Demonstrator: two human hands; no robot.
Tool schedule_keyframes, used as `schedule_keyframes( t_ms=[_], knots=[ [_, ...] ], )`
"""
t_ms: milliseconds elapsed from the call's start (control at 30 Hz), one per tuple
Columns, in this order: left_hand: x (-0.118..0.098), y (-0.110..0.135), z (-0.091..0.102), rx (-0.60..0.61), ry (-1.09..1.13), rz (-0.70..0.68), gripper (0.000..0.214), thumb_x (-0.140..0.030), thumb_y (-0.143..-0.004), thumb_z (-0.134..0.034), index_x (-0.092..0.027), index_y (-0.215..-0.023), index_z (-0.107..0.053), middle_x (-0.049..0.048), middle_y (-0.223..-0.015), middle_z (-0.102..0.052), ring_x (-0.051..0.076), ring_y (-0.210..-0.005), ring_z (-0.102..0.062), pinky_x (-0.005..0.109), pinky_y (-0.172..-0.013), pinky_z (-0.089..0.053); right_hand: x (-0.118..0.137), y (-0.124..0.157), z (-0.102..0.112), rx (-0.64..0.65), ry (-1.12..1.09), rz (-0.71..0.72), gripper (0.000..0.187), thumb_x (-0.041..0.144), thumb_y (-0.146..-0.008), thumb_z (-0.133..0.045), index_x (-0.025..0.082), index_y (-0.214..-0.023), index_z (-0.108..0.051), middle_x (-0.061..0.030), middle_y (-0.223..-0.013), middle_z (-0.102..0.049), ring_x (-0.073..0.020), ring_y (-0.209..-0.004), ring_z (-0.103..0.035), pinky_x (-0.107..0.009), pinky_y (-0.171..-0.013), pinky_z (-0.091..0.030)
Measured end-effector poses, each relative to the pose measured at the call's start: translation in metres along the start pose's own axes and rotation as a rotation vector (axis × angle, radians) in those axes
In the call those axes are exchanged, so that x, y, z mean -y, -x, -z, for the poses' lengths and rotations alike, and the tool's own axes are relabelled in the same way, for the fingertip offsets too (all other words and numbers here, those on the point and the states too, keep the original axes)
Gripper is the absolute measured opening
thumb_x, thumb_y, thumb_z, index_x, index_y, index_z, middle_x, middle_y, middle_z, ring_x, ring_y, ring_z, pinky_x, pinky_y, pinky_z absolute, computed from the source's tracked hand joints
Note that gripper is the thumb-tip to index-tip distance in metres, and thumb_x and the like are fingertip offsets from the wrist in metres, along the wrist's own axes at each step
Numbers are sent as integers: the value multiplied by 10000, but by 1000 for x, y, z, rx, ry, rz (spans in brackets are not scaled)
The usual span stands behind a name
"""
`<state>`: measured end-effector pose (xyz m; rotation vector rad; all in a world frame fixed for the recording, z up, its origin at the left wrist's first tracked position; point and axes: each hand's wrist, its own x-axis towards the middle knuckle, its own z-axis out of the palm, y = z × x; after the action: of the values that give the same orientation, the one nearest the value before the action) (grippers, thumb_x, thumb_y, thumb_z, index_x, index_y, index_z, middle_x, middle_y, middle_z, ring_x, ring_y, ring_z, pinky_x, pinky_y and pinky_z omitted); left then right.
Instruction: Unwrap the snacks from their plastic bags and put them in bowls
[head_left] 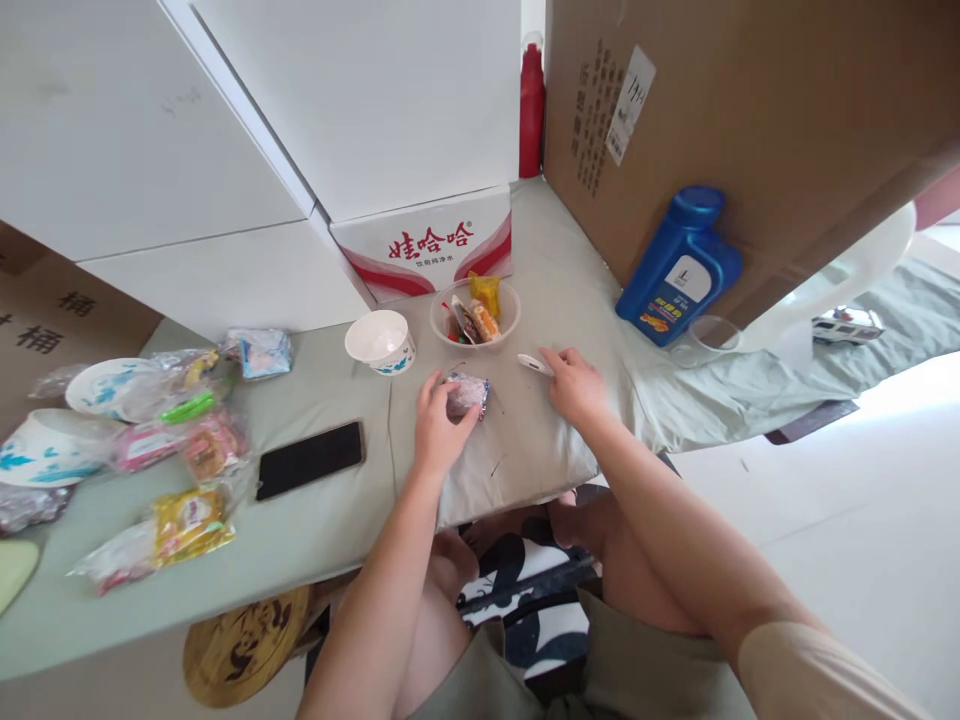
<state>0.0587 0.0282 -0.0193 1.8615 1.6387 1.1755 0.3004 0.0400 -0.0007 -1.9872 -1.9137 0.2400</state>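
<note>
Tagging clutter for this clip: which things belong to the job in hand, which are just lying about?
In the job:
small packet in left hand
white object in right hand
clear bowl, nearest paper bowl (likely, being close)

Lying about:
phone
blue bottle
red bottle
big brown carton

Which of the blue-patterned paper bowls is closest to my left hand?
The paper bowl beside the clear plastic bowl; the other two bowls are farther left, among wrapped packets.

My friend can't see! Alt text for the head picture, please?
A person's left hand holds a shiny packet on a draped table; the right hand, a slim white object. Beyond are a paper bowl and a clear bowl of packets.
</note>
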Motion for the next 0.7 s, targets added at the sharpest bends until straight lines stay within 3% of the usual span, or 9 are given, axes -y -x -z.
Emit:
schedule_keyframes(
  t_ms=[167,367,467,567,700],
  knots=[
    [-1,-2,-1,-17,88,-17,247,-229,-750,-759,-221,-978,-663,127,-1253,-649,286,-1204,-611,494,-1093,-455,8,5,-4,-93,-160,157,465,176,-850,-518,216,-1291,-659,-167,-1219,-630,-326,-1095,-610,-477,-943,-485],
    [-1,-2,2,0,171,68,79,-260,-833,-672,-219,-901,-677,115,-1168,-708,257,-1158,-657,441,-1056,-476,43,22,-12,144,-510,413,464,298,-860,-586,200,-1313,-588,-139,-1303,-631,-286,-1232,-590,-447,-1058,-466],
    [-2,-2,2,-36,307,210,97,-304,-855,-631,-209,-845,-649,87,-1054,-737,218,-1022,-698,366,-938,-532,57,27,-17,202,-559,390,532,335,-837,-639,204,-1345,-552,-138,-1319,-627,-286,-1241,-587,-436,-1043,-477],
    [-6,-3,5,-116,492,388,155,-355,-812,-647,-207,-813,-600,28,-849,-714,161,-790,-685,265,-711,-540,60,28,-19,182,-565,303,586,388,-817,-684,232,-1364,-543,-131,-1321,-613,-298,-1216,-592,-436,-1000,-497],
    [-14,-7,14,-119,841,651,249,-358,-687,-671,-218,-825,-519,-28,-747,-671,115,-607,-633,206,-546,-485,54,25,-16,181,-528,224,571,359,-795,-702,243,-1343,-593,-106,-1175,-611,-263,-1017,-637,-401,-912,-519]
  ],
)
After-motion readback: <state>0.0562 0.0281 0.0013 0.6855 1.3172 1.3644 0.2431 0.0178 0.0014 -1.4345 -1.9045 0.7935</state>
